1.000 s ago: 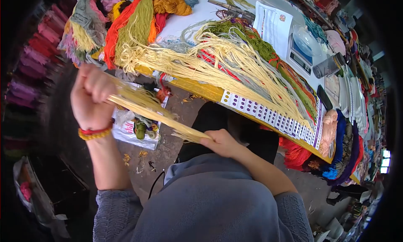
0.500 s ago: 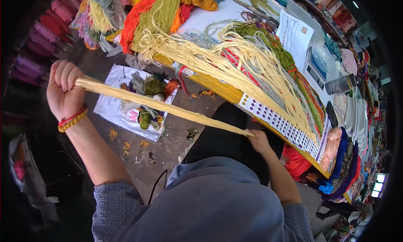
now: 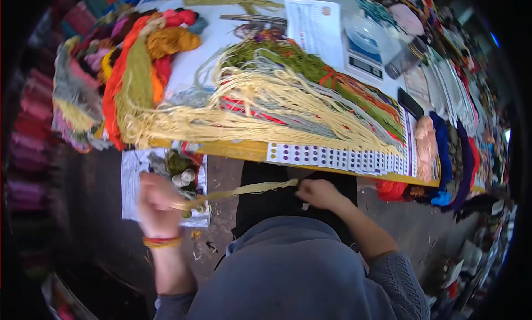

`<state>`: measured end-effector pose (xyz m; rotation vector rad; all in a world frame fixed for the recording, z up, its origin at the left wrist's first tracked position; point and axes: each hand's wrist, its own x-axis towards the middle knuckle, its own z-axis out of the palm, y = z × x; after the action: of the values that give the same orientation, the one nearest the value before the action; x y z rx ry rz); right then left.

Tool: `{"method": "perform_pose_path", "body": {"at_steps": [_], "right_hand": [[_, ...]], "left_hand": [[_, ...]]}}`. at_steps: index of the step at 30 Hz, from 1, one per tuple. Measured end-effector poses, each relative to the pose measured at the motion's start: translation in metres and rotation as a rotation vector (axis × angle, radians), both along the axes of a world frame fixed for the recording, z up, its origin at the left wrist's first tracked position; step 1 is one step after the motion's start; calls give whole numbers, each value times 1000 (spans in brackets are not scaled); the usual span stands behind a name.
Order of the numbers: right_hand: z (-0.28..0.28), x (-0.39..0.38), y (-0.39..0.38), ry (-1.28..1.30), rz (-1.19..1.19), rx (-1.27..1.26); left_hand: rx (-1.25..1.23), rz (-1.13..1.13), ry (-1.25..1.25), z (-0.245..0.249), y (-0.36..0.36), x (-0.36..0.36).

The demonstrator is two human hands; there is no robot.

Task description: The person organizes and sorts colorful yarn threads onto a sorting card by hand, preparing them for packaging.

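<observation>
A pale yellow skein of yarn [image 3: 252,189] runs between my two hands in front of the table edge, slacker and narrower at its middle. My left hand [image 3: 158,201], blurred by motion, is closed round its left end. Above my lap, my right hand [image 3: 320,193] is closed on the other end. Long cream strands [image 3: 221,123] are spread over the table [image 3: 233,150], with green, grey and red yarn behind them. A white card strip with purple dots [image 3: 332,158] lies along the front edge.
A scale [image 3: 363,65], a printed sheet [image 3: 315,34], a clear jar [image 3: 406,57] and a black phone [image 3: 410,102] are at the back right. Orange and olive hanks [image 3: 138,79] lie left. Below, a white bag [image 3: 131,181] with small yarn bundles is on the floor.
My left hand has come down and inward, and the stretched skein has become shorter and slacker. My right hand has shifted slightly left. The view has turned, so the table edge looks more level.
</observation>
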<state>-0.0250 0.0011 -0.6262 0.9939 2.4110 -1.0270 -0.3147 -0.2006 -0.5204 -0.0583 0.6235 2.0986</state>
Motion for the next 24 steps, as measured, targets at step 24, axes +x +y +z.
{"method": "perform_pose_path", "body": {"at_steps": [24], "right_hand": [[62, 62, 13, 697, -423, 27]], "left_hand": [[384, -638, -8, 71, 149, 105]]}}
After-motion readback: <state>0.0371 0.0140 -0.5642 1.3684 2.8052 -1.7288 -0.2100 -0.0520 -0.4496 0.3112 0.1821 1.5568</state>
